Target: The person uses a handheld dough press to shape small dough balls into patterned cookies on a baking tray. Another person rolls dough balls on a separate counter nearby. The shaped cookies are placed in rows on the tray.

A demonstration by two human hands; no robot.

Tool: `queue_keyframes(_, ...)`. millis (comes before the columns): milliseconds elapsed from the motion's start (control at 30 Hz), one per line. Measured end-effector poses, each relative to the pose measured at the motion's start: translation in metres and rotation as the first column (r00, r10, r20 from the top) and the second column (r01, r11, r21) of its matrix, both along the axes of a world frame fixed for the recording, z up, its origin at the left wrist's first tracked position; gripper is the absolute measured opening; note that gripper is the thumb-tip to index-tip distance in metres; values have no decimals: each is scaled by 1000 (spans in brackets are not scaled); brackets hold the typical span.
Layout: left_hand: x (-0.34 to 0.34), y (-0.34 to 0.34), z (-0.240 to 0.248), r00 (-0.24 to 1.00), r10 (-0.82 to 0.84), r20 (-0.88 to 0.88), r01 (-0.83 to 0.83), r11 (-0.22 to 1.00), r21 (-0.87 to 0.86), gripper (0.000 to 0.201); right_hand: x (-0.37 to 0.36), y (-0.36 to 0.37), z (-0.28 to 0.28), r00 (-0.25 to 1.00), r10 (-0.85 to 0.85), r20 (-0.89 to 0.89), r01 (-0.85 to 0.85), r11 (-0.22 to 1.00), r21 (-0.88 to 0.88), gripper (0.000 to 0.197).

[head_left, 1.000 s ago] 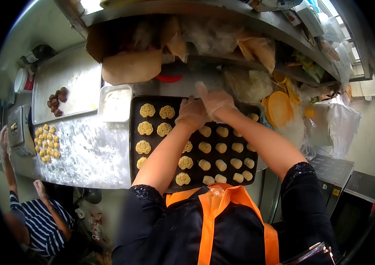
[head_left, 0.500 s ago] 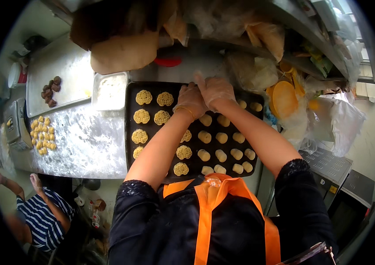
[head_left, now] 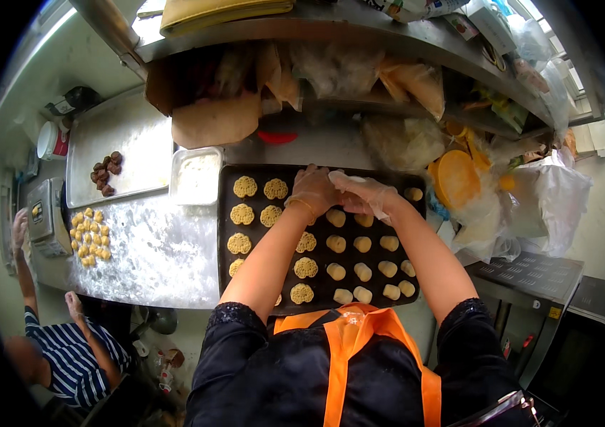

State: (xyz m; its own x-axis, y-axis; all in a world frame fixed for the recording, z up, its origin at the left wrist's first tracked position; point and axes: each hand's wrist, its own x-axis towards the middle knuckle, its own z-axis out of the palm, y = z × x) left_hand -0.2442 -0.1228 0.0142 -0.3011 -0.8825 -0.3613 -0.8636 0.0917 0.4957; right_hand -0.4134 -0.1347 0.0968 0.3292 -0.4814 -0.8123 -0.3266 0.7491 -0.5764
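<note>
Both my hands wear clear plastic gloves and meet over the far middle of a black baking tray (head_left: 324,309). My left hand (head_left: 315,191) is closed with its fingers bent down. My right hand (head_left: 365,195) curves against it, fingers pressed together. Whatever lies between or under them is hidden. Left of them sit rows of flat pastries (head_left: 239,243) with a pressed lacy pattern. On the right stand rows of plain dough cylinders (head_left: 362,245), some leaning or lying over.
Left of the tray are a white container of flour (head_left: 197,178), dough balls (head_left: 90,238) on a floured table, and a metal tray (head_left: 131,128) with dark brown balls. An overhead shelf (head_left: 316,28) crosses the far side. A co-worker in stripes (head_left: 78,356) is at lower left.
The view has tipped up, so the shelf shows more and the tray sits lower in the picture. My right hand has turned, its fingers no longer pointing up and away. The co-worker's arm has risen.
</note>
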Motion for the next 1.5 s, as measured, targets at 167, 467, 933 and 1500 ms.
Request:
queue_keyframes(167, 3, 18, 1, 999, 23, -45, -31, 979, -200, 74, -2, 14, -18, 964, -265, 34, 268, 955, -131, 41)
queue_keyframes(467, 8, 26, 9, 995, 53, -81, -66, 984, -167, 93, -26, 16, 5, 905, -359, 228, 373, 928, -21, 42)
queue_keyframes(933, 18, 29, -3, 781, 171, -601, -144, 985, 94, 93, -50, 32, 8, 584, -662, 469, 654, 726, 211, 41)
queue_keyframes(1500, 5, 47, 41, 97, 626, -773, 72, 771, 633, 77, -88, 61, 5, 372, -550, 748, 564, 774, 288, 42)
